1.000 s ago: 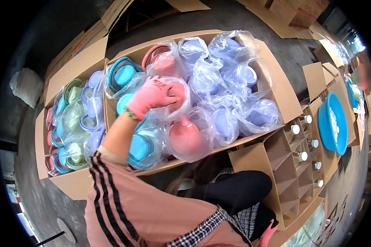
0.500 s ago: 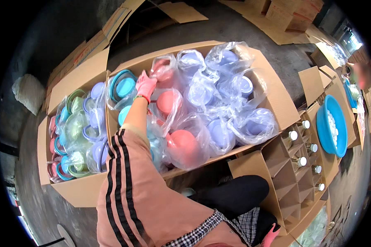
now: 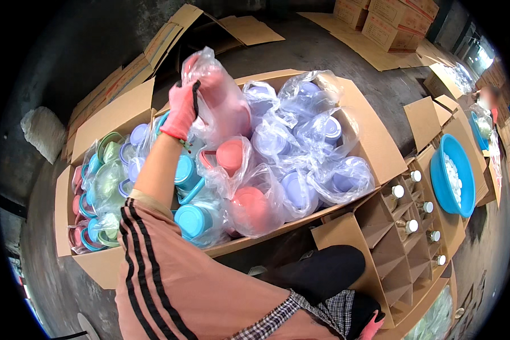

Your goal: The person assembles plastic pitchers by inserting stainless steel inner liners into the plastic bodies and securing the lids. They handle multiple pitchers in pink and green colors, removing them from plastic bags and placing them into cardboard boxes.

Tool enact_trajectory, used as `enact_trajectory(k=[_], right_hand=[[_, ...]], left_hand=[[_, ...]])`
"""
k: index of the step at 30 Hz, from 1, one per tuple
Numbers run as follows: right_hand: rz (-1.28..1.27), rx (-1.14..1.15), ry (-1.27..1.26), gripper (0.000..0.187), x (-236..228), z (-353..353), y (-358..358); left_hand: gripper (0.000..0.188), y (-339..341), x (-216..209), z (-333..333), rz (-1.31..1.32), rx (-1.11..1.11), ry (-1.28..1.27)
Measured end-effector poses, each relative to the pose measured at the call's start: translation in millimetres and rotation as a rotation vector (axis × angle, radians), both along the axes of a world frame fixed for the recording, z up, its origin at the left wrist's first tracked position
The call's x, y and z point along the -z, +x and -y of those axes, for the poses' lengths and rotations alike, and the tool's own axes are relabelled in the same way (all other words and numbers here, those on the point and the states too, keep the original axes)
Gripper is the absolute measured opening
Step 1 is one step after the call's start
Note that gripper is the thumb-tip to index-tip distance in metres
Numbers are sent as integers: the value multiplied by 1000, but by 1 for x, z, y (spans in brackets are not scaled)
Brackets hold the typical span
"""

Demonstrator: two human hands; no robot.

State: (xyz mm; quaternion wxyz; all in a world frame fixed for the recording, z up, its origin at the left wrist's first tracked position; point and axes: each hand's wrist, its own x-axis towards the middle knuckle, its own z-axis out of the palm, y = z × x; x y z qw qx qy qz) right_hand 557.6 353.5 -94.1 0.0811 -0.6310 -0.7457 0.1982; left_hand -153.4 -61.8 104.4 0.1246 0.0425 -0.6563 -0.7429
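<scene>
My left hand (image 3: pixel 182 109), in a pink glove, is closed on the clear plastic bag of a red plastic container (image 3: pixel 221 102). The bag is lifted and tilted over the far edge of a long cardboard box (image 3: pixel 374 130). Below it in that box lie more bagged containers: red ones (image 3: pixel 249 207), blue ones (image 3: pixel 191 221) and several purple ones (image 3: pixel 300 190), some with round lids or loop handles. My right hand (image 3: pixel 373 326), also pink-gloved, shows only in part beside my knee at the lower edge; its fingers are mostly hidden.
Another box (image 3: pixel 99 266) at left holds green, blue and purple bagged containers. On the right stand a divided carton (image 3: pixel 388 260) of white-capped bottles (image 3: pixel 412 225) and a blue basin (image 3: pixel 437 175) of small white pieces. Flattened cardboard (image 3: pixel 249 31) and stacked boxes (image 3: pixel 394 28) lie beyond; another person (image 3: pixel 488 96) is far right.
My left hand has raised the bagged red container up and away from the box's contents. The blue containers show more fully now. The right hand has hardly moved.
</scene>
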Motion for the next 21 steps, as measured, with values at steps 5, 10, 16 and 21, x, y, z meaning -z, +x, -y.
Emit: enact_trajectory(k=[5, 10, 16, 21], right_hand=[[-14, -30, -22, 61, -31, 12, -31], [4, 1, -31, 61, -30, 12, -28], [-35, -38, -41, 59, -37, 15, -32], [-54, -3, -21, 53, -34, 19, -28]], left_hand=[[30, -9, -49, 16, -287, 110, -745], [37, -25, -94, -22, -557, 89, -1502], [20, -31, -70, -14, -617, 250, -2002], [25, -26, 14, 16, -189, 199, -2182]])
